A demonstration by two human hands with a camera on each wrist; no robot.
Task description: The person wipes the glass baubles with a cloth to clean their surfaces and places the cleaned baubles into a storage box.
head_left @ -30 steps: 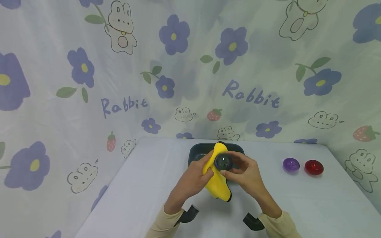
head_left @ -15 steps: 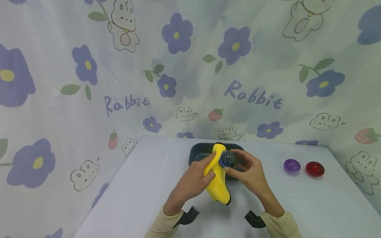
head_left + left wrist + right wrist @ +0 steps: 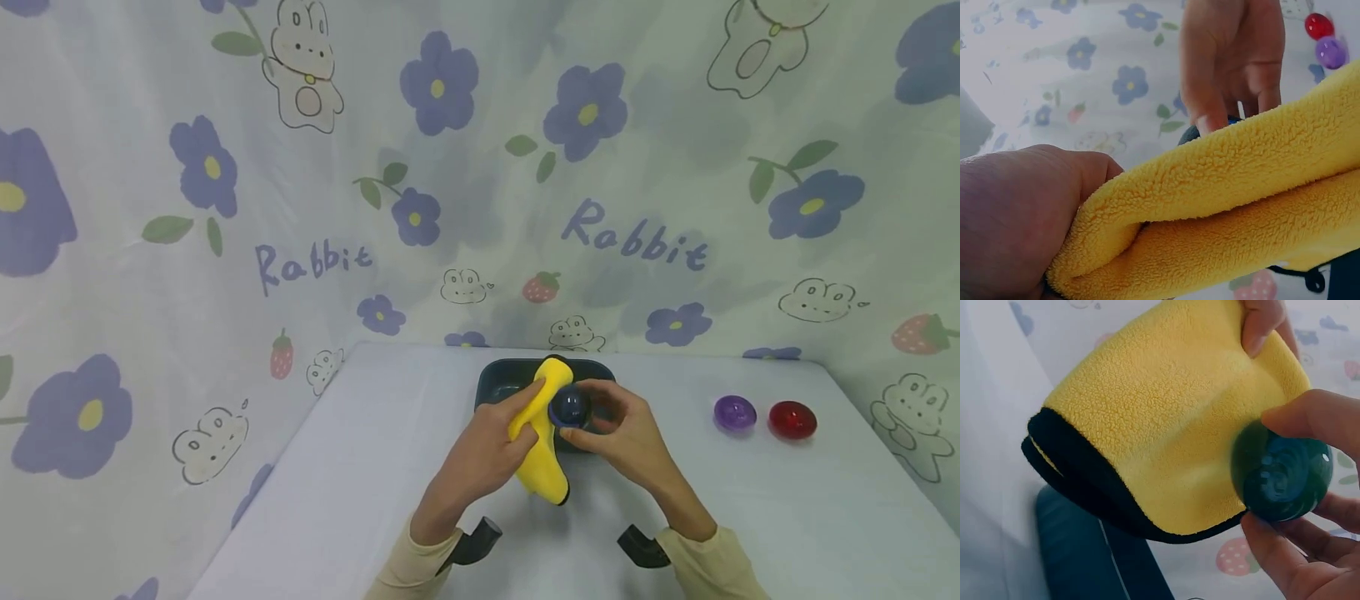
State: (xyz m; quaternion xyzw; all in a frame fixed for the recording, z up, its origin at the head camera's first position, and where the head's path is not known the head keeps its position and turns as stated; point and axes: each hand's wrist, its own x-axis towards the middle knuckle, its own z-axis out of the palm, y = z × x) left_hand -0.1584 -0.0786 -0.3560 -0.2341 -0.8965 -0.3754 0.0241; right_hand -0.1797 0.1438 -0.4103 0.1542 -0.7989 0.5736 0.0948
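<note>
My left hand (image 3: 487, 446) grips a folded yellow microfibre cloth (image 3: 546, 475) with black edging, its thumb and fingers bunching the fluffy fabric. The cloth (image 3: 1229, 169) fills much of the left wrist view. Between thumb and fingers my right hand (image 3: 618, 429) holds a glossy, see-through blue-green ball (image 3: 1282, 472), which looks dark in the head view. That ball overlaps the cloth's right side in the head and right wrist views. Both hands are above the near part of a dark green rectangular tray (image 3: 495, 379), which they partly hide.
A shiny purple ball (image 3: 735, 414) and a red one (image 3: 792, 420) lie side by side on the white tabletop (image 3: 390, 433), to the right. Behind the table hangs a curtain (image 3: 480, 167) printed with flowers and rabbits.
The ball and right hand shift slightly right from the cloth, then back a little left. The cloth's lower end swings left. Both hands keep their holds.
</note>
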